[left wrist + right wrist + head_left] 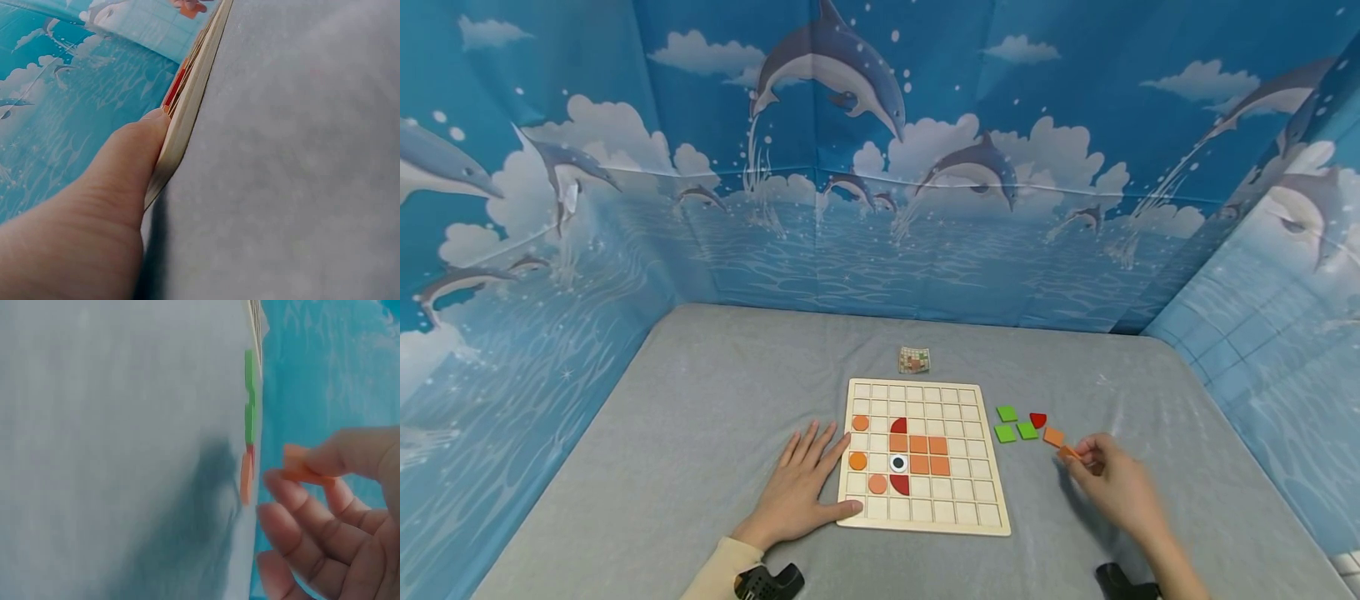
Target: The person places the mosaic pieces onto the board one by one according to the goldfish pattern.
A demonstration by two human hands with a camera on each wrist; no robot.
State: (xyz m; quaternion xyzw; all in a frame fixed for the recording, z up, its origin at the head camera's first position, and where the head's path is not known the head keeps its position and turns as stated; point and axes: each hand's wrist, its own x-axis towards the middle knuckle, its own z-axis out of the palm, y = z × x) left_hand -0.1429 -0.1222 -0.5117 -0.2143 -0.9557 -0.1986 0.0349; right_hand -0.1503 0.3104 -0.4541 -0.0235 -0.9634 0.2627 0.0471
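Note:
My left hand (pixel 801 487) lies with its fingers spread at the left edge of a wooden grid board (pixel 955 508), the thumb resting on its lower left corner. In the left wrist view the thumb (pixel 125 156) presses the board's rim. My right hand (pixel 1116 483) pinches an orange square tile (pixel 300 464) between thumb and fingers, raised above the table right of the board. Close by lies another orange square tile (pixel 1054 437). On the board sit several orange squares (pixel 918 464), orange discs (pixel 858 461), two red quarter-round pieces (pixel 899 484) and an eye piece (pixel 898 463).
Between the board and my right hand lie several green square tiles (pixel 1027 430) and a red piece (pixel 1038 420). A small patterned card (pixel 914 360) is behind the board. A grey cloth (pixel 737 375) covers the table, with dolphin-printed curtains (pixel 880 267) around it.

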